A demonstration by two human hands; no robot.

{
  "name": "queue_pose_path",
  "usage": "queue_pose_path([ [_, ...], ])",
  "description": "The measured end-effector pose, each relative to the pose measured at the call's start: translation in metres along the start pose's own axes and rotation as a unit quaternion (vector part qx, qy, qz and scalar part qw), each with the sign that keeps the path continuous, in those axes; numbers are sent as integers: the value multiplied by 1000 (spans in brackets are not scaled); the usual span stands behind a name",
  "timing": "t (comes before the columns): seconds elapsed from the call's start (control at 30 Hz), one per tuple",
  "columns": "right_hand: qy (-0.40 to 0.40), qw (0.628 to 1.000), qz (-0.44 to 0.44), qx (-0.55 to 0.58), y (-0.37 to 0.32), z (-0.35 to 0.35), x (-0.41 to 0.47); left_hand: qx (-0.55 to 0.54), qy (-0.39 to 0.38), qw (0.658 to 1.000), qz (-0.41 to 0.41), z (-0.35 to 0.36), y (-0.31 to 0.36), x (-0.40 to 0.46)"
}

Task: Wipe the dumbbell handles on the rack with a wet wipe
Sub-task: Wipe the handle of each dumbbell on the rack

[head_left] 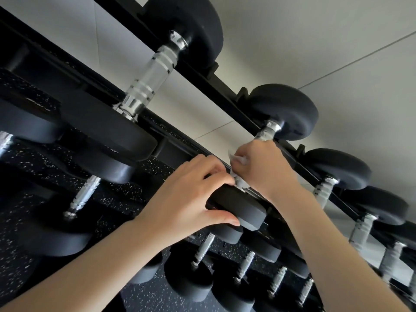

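chrome handle: the handle (265, 135) being cleaned ran diagonally from the near rail of the rack (171, 145) up to its far rail, long axis pointing away and to the right; only its far end showed, the rest was covered by the right hand.
dumbbell: this dumbbell's near head (238, 204) sat at the rack's near rail, its far head (286, 111) at the far rail.
right hand: the right hand (261, 167) was curled around the handle with the wet wipe (239, 159) bunched under its fingers, white folds showing at the thumb side.
left hand: the left hand (191, 190) gripped the near head, thumb below and fingers over the top, just beside the right hand.
nearer hand: the right hand lay on the handle itself; the left only steadied the weight.
next move, as a judgement: the stroke probably needed to follow the handle's axis, toward the far head or back.
neighbours: a larger dumbbell handle (148, 81) lay to the left along the rack, and a smaller one (324, 190) to the right.
risk, as a judgement: the dumbbell could roll if the left hand let go.
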State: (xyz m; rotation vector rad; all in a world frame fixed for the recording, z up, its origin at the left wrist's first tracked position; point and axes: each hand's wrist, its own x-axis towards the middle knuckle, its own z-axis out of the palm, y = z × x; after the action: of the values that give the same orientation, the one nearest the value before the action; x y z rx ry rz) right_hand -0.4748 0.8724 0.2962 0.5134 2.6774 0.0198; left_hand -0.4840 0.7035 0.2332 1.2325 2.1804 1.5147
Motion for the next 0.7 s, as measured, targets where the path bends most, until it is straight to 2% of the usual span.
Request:
queue_pose_path([
  [0.17, -9, 1000, -18, 21, 6, -2, -12, -5, 2, 1000, 2, -1, 0, 0],
  [0.33, 64, 996, -62, 28, 7, 2, -23, -2, 0, 1000, 11, -1, -2, 1],
  [0.43, 77, 993, -83, 19, 10, 8, -17, 3, -4, 1000, 8, 0, -2, 1],
  [0.7, 163, 984, -39, 65, 27, -15, 12, 6, -1, 1000, 4, 1, -2, -1],
])
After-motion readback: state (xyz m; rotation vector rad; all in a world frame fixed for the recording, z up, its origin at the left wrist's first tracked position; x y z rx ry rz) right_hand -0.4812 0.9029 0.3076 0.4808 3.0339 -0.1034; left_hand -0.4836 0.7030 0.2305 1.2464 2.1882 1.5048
